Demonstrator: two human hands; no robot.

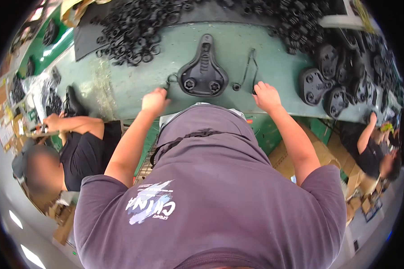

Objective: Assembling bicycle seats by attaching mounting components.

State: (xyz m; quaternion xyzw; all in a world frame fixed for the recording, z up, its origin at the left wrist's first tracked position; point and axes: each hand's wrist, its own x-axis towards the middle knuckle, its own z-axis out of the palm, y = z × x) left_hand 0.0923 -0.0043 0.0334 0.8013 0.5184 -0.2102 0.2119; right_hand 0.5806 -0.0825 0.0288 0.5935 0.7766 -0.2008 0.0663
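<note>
A black bicycle saddle [204,71] lies on the green table in front of me, its narrow nose pointing away and two round fittings at its wide end. My left hand [155,102] is closed at the table's near edge, left of the saddle. Its fingers pinch a small black part [169,83] with a ring-like end, mostly hidden. To the saddle's right lies a thin bent metal rod [246,67], with a small round piece at its left end. My right hand [267,96] is closed around the rod's other end, where a dark bit shows at the fingertips.
Heaps of black rings [134,31] and black springs [300,27] cover the far side of the table [139,85]. More black saddles [316,85] are piled at right. Co-workers sit on both sides, one with an arm [81,124] near a dark saddle.
</note>
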